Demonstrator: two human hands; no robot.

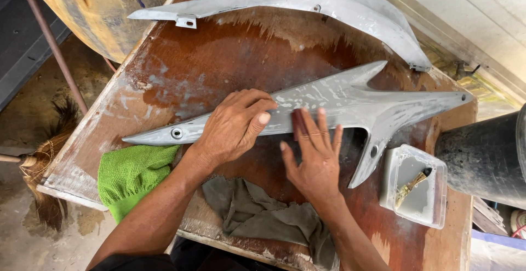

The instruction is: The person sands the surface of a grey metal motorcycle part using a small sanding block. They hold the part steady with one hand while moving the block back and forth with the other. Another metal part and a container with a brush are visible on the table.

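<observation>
While your left hand presses palm-down on the long grey panel mid-bench, your right hand, fingers spread, flattens a dark sanding pad on it; a clear rectangular tub sits near the bench's right edge.

a worn wooden counter, reddish brown and streaked with pale dust, carries everything. on it lie a long grey pointed panel across the middle, a second curved grey panel along the far edge, a green cloth hanging over the near left corner, a grey rag at the near edge, and a clear plastic tub at the right holding a small brush.
</observation>
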